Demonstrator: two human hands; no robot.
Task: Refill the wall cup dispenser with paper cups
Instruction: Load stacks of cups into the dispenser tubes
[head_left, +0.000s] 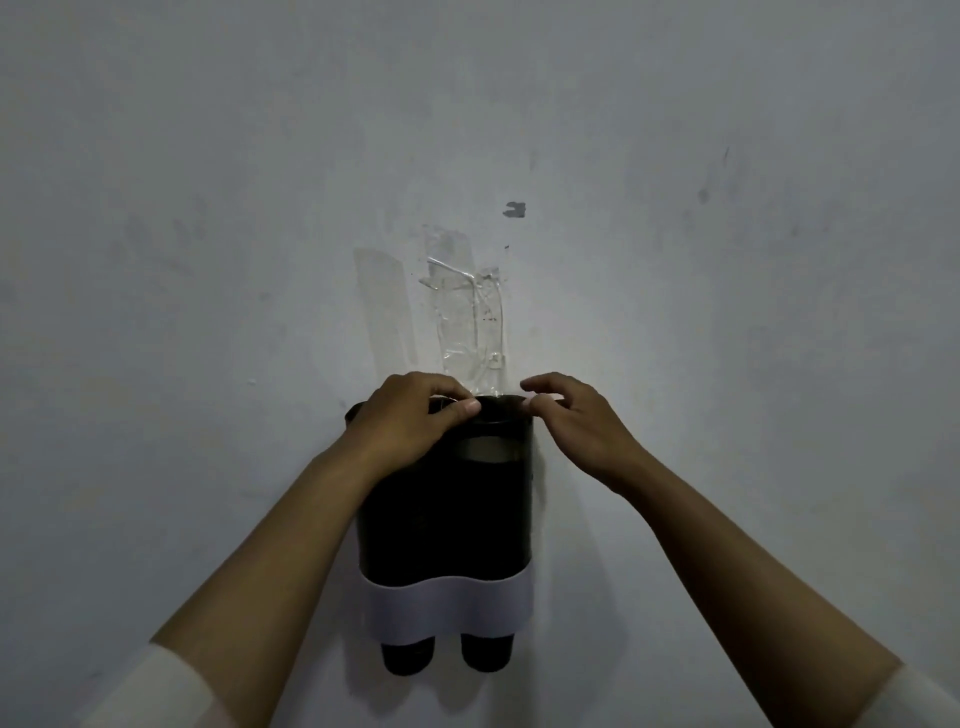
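Note:
A dark two-tube cup dispenser (447, 509) hangs on the wall, with a white band (447, 603) across its lower part. Two black cup bottoms (408, 657) (488, 649) stick out under the band. My left hand (410, 421) rests on the top of the dispenser, its thumb and fingers pinched at the rim of the right tube's opening (498, 410). My right hand (576, 421) is at the right side of that same rim, with fingertips touching the edge. I cannot tell whether either hand holds a cup; the opening is dark.
Strips of clear tape (467, 322) run up the white wall (208, 208) above the dispenser. A small dark mark (515, 209) sits higher on the wall. White sleeves show at both lower corners.

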